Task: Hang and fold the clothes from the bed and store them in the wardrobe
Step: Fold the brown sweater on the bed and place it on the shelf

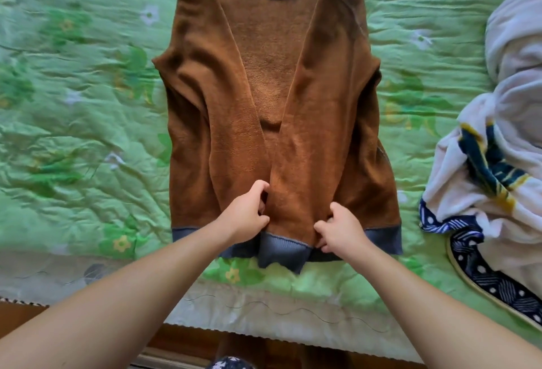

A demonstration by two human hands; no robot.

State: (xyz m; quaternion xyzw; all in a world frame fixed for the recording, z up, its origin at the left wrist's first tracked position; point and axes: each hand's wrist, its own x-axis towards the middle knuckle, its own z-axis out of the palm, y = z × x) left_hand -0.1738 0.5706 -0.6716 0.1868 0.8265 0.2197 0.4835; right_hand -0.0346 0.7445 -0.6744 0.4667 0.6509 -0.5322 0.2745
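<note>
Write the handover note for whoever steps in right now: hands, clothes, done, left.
Left hand grips the brown sweater by its folded-in sleeve, above the blue cuff. Right hand grips that sleeve's other edge.
The sweater lies flat on the green bedspread, both sleeves folded in.
Left: fold the body, store it, then deal with the crumpled white patterned cloth at the right. Wardrobe not in view.

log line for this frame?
step: fold | sweater: flat on bed, sleeves in | left hand: grips sleeve | right hand: grips sleeve | white pile: right
</note>
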